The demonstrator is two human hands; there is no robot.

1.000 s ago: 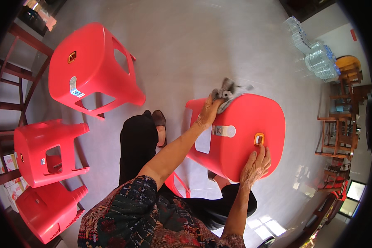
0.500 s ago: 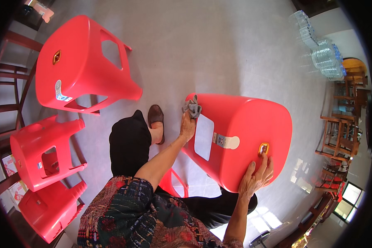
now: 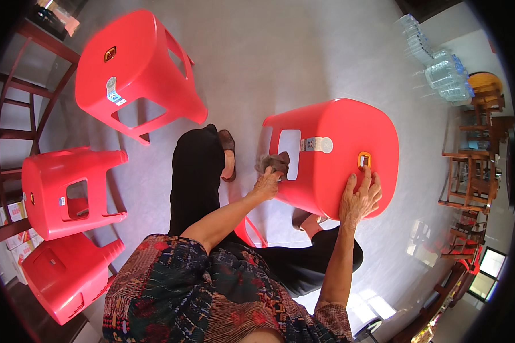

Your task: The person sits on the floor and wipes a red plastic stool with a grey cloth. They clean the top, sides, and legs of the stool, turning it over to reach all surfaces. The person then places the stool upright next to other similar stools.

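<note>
A red plastic stool (image 3: 332,183) lies tipped on its side in front of me, its seat turned to the right. The seat carries a gold-rimmed hole (image 3: 364,159) and a pale sticker (image 3: 317,144) over its edge. My left hand (image 3: 266,185) is closed round a crumpled grey-brown cloth (image 3: 278,163), blurred by motion, beside the stool's side opening and lower legs. On the seat rests my right hand (image 3: 360,196), fingers spread, one fingertip at the hole's lower rim.
Another red stool (image 3: 123,63) stands at the far left. Two more red stools (image 3: 54,191) lie on their sides at the left, near a dark wooden frame (image 3: 17,134) and cartons. Clear bottles (image 3: 449,74) and wooden chairs (image 3: 469,177) line the right side. Grey floor (image 3: 257,57) stretches ahead.
My left hand and the cloth have come from the stool's far leg down to its near side. The stool sits slightly higher in view and has turned a little; my right hand stays on its seat.
</note>
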